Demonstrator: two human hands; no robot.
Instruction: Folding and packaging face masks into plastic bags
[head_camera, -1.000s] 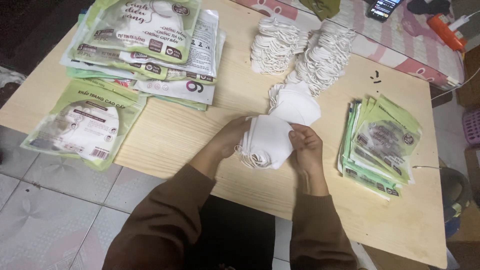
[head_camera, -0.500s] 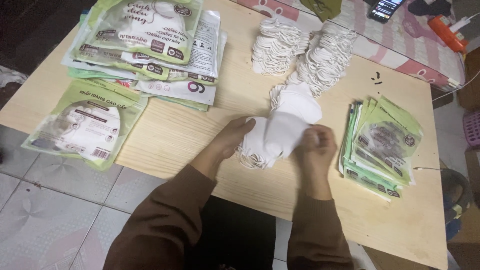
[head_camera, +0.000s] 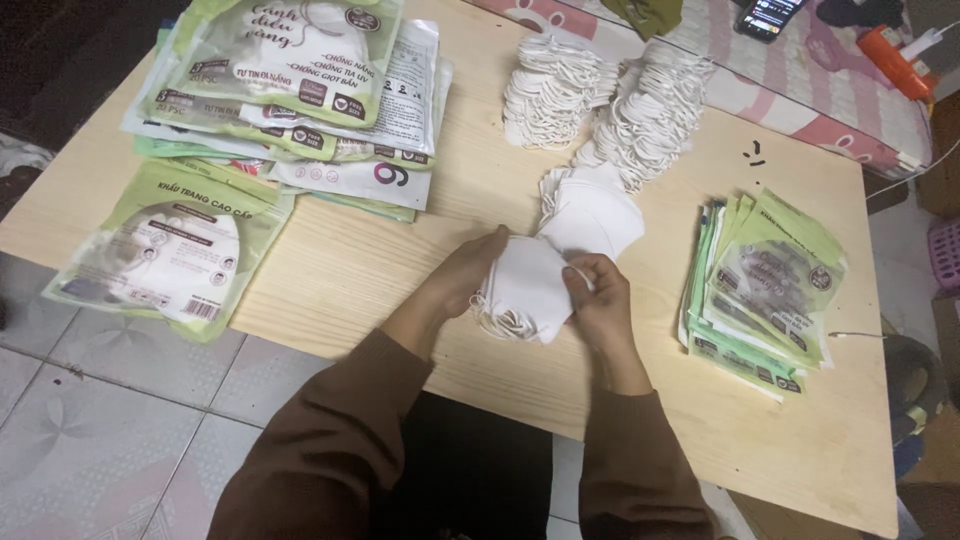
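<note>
Together the left hand (head_camera: 462, 280) and right hand (head_camera: 598, 300) pinch a white mask stack (head_camera: 525, 290) mid-surface, apparently squaring its edges — empty green pouches (head_camera: 765, 290) wait at three o'clock

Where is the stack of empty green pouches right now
In the head view the pouch stack lies on the table's right side, just right of the right hand and below the white mask piles.
</note>
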